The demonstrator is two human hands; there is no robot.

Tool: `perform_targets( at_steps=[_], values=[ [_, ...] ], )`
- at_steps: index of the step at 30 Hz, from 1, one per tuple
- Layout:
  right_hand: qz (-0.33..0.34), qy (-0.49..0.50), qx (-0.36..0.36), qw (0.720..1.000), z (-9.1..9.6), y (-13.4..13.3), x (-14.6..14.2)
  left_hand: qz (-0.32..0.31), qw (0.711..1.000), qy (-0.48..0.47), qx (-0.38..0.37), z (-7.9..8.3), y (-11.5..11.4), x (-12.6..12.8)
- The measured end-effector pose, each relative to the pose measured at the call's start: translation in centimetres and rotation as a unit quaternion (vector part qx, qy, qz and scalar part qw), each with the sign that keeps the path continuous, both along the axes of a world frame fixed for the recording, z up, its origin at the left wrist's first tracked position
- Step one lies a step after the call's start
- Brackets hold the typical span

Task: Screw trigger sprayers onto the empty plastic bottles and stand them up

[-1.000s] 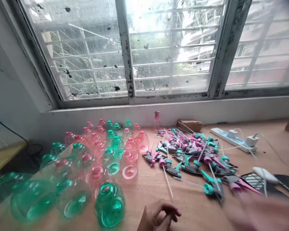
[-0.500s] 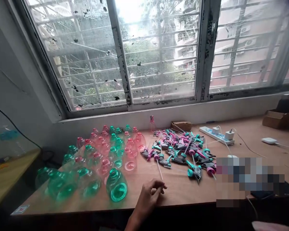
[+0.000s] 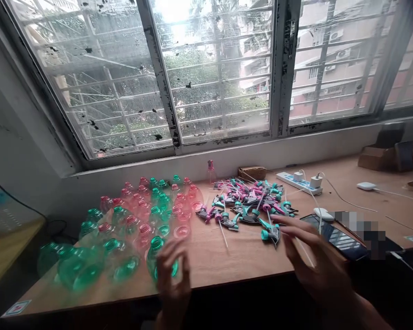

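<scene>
My left hand (image 3: 174, 270), slightly blurred, is in front of a green transparent bottle (image 3: 154, 250) at the table's front edge. Its fingers are curved and apart from the thumb, and I cannot tell whether they touch the bottle. Over the right side of the spray head pile, my right hand (image 3: 316, 259) reaches in with fingers stretched out and nothing visible in them. Closest to its fingertips lies a teal and grey trigger spray head (image 3: 271, 234). Left of that, a pink and grey trigger spray head (image 3: 218, 217) lies with its white tube pointing toward me.
Several open-necked pink bottles (image 3: 182, 224) and green bottles (image 3: 80, 268) crowd the table's left half. A pile of spray heads (image 3: 251, 197) lies mid-table. Behind stand a pink spray bottle (image 3: 211, 173) and a brown box (image 3: 252, 173). A power strip (image 3: 299, 183) and phone (image 3: 344, 240) lie right.
My left hand has moved left, from beside the pink spray head's tube to the front green bottle. My right hand has come into view over the spray heads. The view has shifted slightly right.
</scene>
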State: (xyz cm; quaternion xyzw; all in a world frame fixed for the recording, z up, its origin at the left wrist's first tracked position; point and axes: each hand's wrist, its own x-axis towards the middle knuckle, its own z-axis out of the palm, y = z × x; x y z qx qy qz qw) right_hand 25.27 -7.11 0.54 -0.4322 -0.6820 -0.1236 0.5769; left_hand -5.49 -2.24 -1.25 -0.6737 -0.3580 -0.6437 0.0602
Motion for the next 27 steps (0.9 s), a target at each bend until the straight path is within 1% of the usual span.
perform_targets(
  at_steps=[1,2,3,4,5,7,8,9,11,14,16,18,21,24,26,27],
  values=[
    [-0.001,-0.028,-0.045,0.999,-0.9,1.6,0.2,0.069,0.997,-0.035,0.032,1.0,0.0,-1.1],
    [-0.002,-0.041,-0.098,0.994,-2.1,3.1,0.4,0.124,0.989,-0.076,0.035,1.8,0.0,-2.0],
    [-0.011,-0.047,-0.143,0.989,-3.7,4.4,0.6,0.171,0.980,-0.102,0.015,2.4,0.1,-2.8],
    [-0.027,-0.064,-0.175,0.982,-5.4,5.4,0.7,0.203,0.971,-0.124,-0.019,2.7,0.3,-3.5],
    [-0.043,-0.094,-0.192,0.976,-7.0,6.2,0.8,0.206,0.967,-0.139,-0.061,2.6,0.4,-3.8],
    [-0.075,-0.167,-0.190,0.965,-9.7,7.0,0.6,0.169,0.963,-0.149,-0.148,1.6,0.6,-3.9],
    [-0.093,-0.191,-0.183,0.960,-10.5,7.1,0.4,0.158,0.962,-0.135,-0.180,0.9,0.6,-3.7],
    [-0.111,-0.208,-0.175,0.956,-11.0,7.1,0.1,0.166,0.960,-0.118,-0.194,0.2,0.6,-3.4],
    [-0.114,-0.237,-0.160,0.952,-11.0,6.8,-0.3,0.157,0.961,-0.086,-0.209,-1.0,0.7,-2.7],
    [-0.052,-0.273,-0.148,0.949,-10.2,6.4,-0.3,0.114,0.970,-0.055,-0.206,-2.2,0.9,-1.8],
    [-0.020,-0.273,-0.154,0.950,-9.9,6.5,-0.1,0.081,0.966,-0.049,-0.241,-2.9,1.1,-1.4],
    [-0.011,-0.253,-0.172,0.952,-10.0,6.7,0.3,0.042,0.949,-0.058,-0.307,-3.8,1.3,-1.3],
    [0.006,-0.222,-0.197,0.955,-10.4,6.9,0.7,-0.027,0.913,-0.066,-0.402,-4.9,1.6,-1.3],
    [0.031,-0.159,-0.182,0.970,-10.5,6.7,1.2,-0.086,0.893,-0.076,-0.435,-5.3,1.8,-1.2],
    [0.033,-0.090,-0.158,0.983,-10.3,6.2,1.5,-0.112,0.887,-0.070,-0.442,-4.9,1.9,-0.8],
    [0.031,-0.060,-0.150,0.986,-10.0,5.8,1.7,-0.115,0.889,-0.053,-0.440,-4.5,1.9,-0.5]
  ],
)
